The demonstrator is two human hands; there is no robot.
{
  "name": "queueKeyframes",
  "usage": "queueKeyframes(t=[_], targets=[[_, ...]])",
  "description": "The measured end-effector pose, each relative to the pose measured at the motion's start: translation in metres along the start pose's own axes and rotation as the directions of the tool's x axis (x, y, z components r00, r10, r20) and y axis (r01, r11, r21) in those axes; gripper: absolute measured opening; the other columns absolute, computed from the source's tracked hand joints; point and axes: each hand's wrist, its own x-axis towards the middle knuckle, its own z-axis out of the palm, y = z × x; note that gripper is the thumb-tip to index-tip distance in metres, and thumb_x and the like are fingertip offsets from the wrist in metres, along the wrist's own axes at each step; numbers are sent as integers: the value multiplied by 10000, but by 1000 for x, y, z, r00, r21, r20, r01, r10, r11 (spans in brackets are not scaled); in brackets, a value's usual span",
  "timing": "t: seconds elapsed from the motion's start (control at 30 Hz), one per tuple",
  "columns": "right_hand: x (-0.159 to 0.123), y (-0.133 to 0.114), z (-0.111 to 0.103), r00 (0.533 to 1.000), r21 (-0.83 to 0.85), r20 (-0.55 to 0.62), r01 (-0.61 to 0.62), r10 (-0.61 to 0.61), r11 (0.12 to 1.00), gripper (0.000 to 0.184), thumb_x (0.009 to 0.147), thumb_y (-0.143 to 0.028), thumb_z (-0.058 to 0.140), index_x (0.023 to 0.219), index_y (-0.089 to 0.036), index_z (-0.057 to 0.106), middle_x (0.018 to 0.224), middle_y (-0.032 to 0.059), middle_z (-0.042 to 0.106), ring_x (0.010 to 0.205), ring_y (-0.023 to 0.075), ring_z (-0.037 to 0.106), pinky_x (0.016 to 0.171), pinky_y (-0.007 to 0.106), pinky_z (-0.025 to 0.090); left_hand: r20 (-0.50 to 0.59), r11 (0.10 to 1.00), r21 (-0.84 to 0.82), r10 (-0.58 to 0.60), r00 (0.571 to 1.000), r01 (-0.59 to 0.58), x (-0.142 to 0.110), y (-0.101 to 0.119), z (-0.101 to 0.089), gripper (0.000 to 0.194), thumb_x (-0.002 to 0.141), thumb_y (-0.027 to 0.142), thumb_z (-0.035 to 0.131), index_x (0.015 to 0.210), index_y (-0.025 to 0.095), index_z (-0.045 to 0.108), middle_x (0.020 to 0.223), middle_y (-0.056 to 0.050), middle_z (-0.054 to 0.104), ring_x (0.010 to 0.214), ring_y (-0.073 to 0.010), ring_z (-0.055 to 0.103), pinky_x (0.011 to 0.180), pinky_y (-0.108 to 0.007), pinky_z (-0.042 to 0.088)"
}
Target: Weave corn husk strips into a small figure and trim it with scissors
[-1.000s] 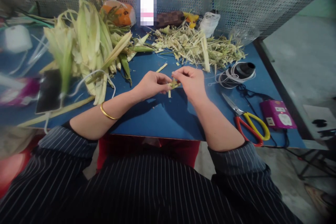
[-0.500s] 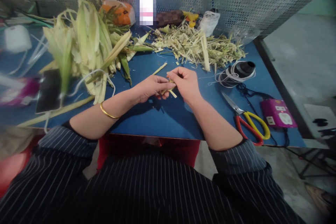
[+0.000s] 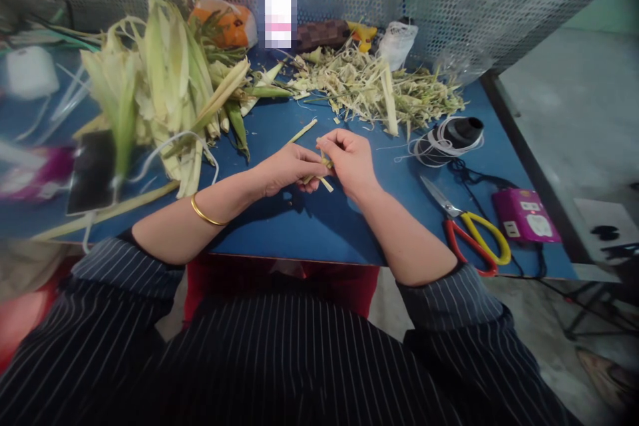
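Note:
Over the middle of the blue table, my left hand [image 3: 292,168] pinches narrow pale-green corn husk strips [image 3: 326,184], whose cut end pokes out below the fingers. My right hand [image 3: 352,158] is closed against it from the other side, thumb and forefinger gripping an upper piece of the same strips at a bend or crossing. Another length of strip [image 3: 303,131] sticks out beyond the left hand. The fingers hide most of the folded part. To the left lies a large heap of corn husks [image 3: 167,73].
Shredded husk scraps [image 3: 364,86] are piled at the back. On the right are a black cone of white cord [image 3: 449,140], scissors with red and yellow handles [image 3: 464,223] and a purple power socket [image 3: 526,215]. A phone [image 3: 92,173] with a white cable lies left.
My right hand has shifted slightly left and down, its fingertips drawn a little apart from the left thumb. More of the strip shows between the hands.

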Motion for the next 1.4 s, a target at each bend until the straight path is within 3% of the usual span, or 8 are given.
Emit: queueKeyframes(t=[0.1, 0.23, 0.33, 0.43, 0.6, 0.73, 0.97, 1.4], targets=[[4, -4, -8, 992, -117, -42, 112, -118, 987, 146, 860, -308, 603, 770, -209, 663, 747, -1, 620, 682, 131, 522, 679, 292, 440, -91, 992, -122, -26, 996, 15, 4, -4, -1, 165, 738, 260, 745, 606, 173, 700, 526, -21, 612, 448, -79, 514, 488, -247, 398], [-4, -20, -18, 894, -311, -154, 359, -420, 880, 154, 926, -334, 561, 862, -227, 651, 891, 37, 633, 842, 165, 572, 831, 326, 449, -317, 943, -326, -39, 948, -70, 9, -3, -10, 111, 745, 271, 765, 780, 167, 754, 595, -25, 656, 515, -88, 575, 542, -239, 461], [-18, -26, -13, 861, -457, -7, 449, -508, 768, 247, 939, -370, 553, 752, -231, 636, 769, 37, 627, 775, 176, 554, 802, 338, 422, -432, 890, -428, -46, 901, -160, 12, 0, -16, 122, 753, 278, 771, 796, 169, 736, 650, -26, 689, 585, -93, 617, 595, -232, 494], [-26, -21, 1, 918, -500, 146, 389, -368, 774, 280, 907, -445, 596, 758, -227, 689, 739, 34, 645, 677, 162, 548, 683, 315, 403, -459, 857, -465, -18, 888, -223, 13, -1, -15, 163, 756, 308, 777, 776, 163, 706, 678, -19, 701, 625, -95, 634, 623, -226, 505], [-23, -11, 15, 990, -213, 57, 138, -129, 967, 241, 856, -409, 638, 737, -215, 715, 772, 35, 723, 651, 164, 625, 677, 305, 468, -461, 876, -405, 52, 886, -262, 15, -7, -5, 205, 771, 295, 763, 672, 151, 656, 674, -12, 677, 633, -83, 616, 627, -218, 492], [-21, -13, 17, 1000, -47, 11, 23, -23, 999, 178, 809, -327, 651, 684, -206, 688, 685, 16, 710, 622, 162, 642, 686, 303, 501, -436, 900, -356, 77, 897, -251, 12, -4, -3, 143, 777, 260, 742, 704, 158, 674, 652, 1, 651, 554, -73, 541, 564, -232, 459], [-21, -10, 16, 996, 88, 31, 76, -79, 993, 180, 800, -287, 591, 638, -209, 578, 810, 22, 704, 804, 158, 647, 823, 306, 507, -394, 916, -293, 144, 908, -273, 11, 0, -9, 68, 738, 163, 719, 781, 117, 745, 745, -48, 724, 597, -79, 576, 617, -234, 462], [-23, -17, 12, 981, 107, 151, 105, -121, 989, 195, 705, -211, 571, 567, -224, 434, 727, -7, 559, 749, 152, 529, 840, 335, 455, -431, 872, -362, 156, 889, -329, 12, 4, -13, 87, 732, 83, 702, 806, 120, 729, 718, -21, 717, 597, -81, 608, 661, -250, 501]])
